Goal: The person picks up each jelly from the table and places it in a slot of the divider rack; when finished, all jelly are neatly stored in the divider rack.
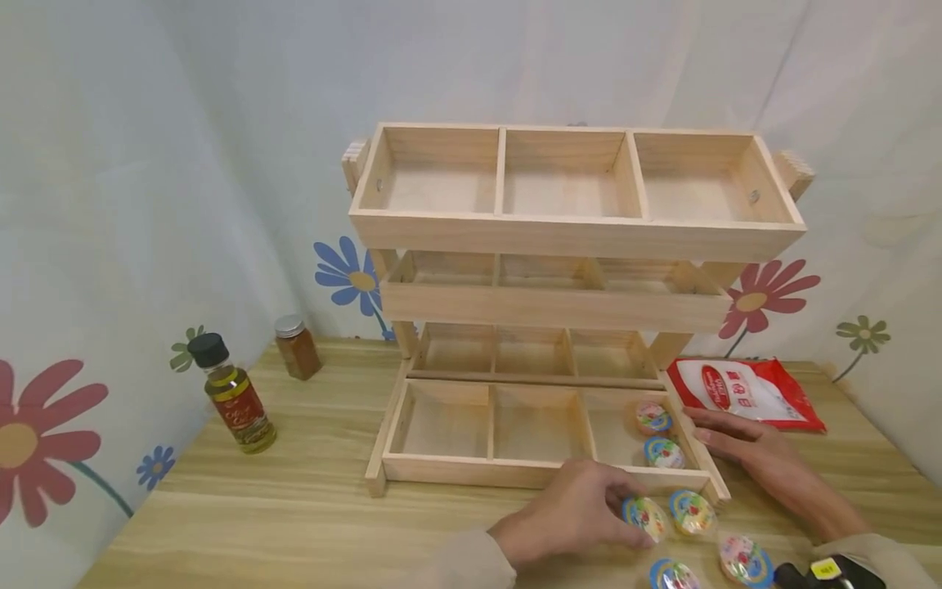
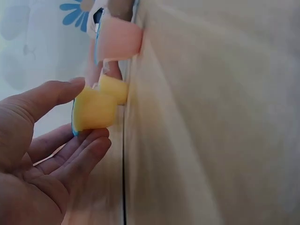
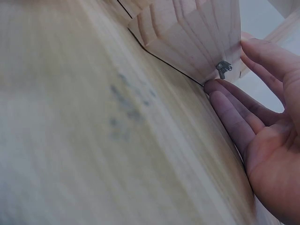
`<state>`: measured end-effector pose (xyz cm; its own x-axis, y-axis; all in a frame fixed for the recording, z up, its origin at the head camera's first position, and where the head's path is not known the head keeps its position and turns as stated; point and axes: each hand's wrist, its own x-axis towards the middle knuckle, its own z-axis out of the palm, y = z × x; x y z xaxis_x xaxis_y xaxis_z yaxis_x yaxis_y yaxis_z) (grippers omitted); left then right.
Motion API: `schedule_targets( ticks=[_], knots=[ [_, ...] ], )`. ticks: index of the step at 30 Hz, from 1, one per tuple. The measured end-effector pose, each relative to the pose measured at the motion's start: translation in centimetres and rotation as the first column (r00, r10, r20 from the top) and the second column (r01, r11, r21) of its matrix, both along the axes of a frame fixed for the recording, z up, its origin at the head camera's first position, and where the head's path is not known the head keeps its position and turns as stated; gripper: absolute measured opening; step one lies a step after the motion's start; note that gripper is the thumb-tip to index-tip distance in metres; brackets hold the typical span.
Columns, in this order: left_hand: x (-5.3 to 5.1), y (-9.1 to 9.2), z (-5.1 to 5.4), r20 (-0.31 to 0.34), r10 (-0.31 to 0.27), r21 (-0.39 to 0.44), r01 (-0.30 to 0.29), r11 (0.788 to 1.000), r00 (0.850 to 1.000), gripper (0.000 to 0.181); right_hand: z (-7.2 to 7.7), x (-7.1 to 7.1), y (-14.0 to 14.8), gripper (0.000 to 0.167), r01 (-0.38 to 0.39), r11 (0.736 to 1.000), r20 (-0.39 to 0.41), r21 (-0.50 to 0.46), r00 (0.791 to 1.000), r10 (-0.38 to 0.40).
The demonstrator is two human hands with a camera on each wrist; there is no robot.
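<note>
The left hand (image 1: 565, 514) pinches a cup (image 1: 644, 519); the front right compartment (image 1: 615, 429) lies at twelve o'clock. The right hand (image 1: 761, 462), fingers extended, touches the rack (image 1: 574, 237).

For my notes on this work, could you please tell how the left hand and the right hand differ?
The left hand pinches a yellow cup, while the right hand holds no cup and touches the wooden rack. The left hand is in front of the rack; the right hand is beside its right end. Both are bare.
</note>
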<state>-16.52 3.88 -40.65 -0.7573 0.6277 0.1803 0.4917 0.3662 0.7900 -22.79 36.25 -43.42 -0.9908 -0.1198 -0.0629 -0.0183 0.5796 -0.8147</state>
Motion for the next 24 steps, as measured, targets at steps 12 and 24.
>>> schedule_targets(
  ticks=[12,24],
  knots=[
    [-1.0,-2.0,2.5,0.048,0.033,0.118,-0.039,0.992,0.998,0.043,0.0,0.1,0.2,0.056,-0.009,1.0,-0.044,0.014,0.999,0.01],
    [-3.1,-4.3,5.3,0.055,0.134,0.149,-0.14,0.979,0.989,0.041,0.1,0.0,-0.1,0.06,-0.006,0.999,-0.034,0.042,0.999,0.007]
  ],
)
